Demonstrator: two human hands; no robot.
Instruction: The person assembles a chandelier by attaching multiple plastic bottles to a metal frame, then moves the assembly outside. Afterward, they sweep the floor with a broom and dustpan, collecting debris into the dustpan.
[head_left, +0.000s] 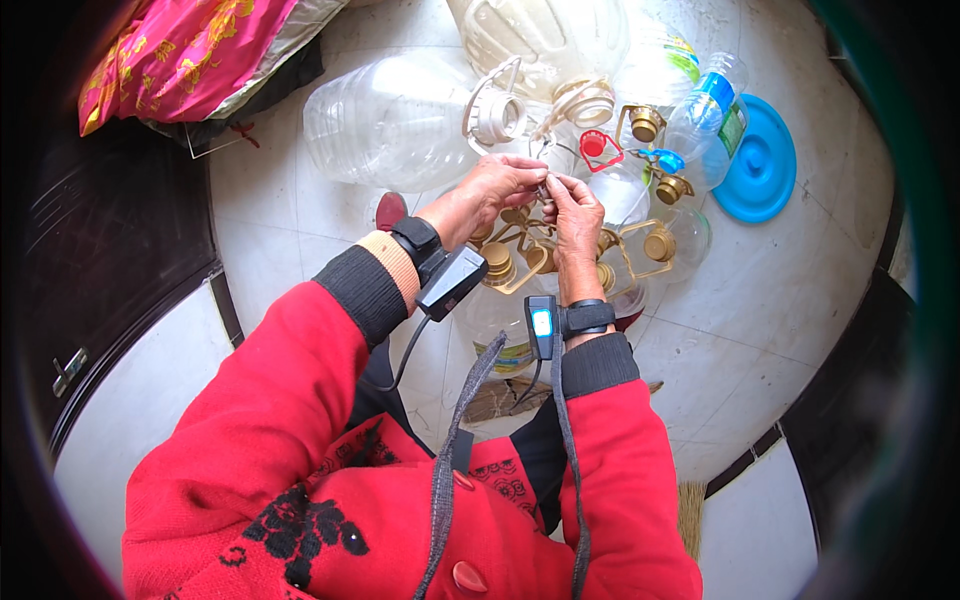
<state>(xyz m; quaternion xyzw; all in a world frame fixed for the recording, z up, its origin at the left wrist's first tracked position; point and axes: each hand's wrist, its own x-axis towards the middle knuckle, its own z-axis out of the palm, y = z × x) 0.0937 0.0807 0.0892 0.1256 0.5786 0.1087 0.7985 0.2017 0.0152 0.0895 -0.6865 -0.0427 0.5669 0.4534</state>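
**Above the clustered bottles: left hand and right hand meeting at the fingertips**

The left hand is extending from the near left, thumb and fingers pinched narrow. The right hand is extending from the near right in a similar pinch. Between their tips, both appear to be gripping a small thin item, possibly cord or wire; the fingers are hiding most of it, so its kind and long axis cannot be told.

Governing relation: the thin item is lying directly between the two hands, neither being clearly nearer. Just to its far right, a red cap is showing, closer to the right hand. To the far left, a large clear bottle appears to be lying on its side, its long axis running left to right and its white neck pointing rightward; the left hand is nearer to that neck.

Gold-brown caps are crowding underneath both hands. Well apart at right, a blue lid is resting on the tiled floor.
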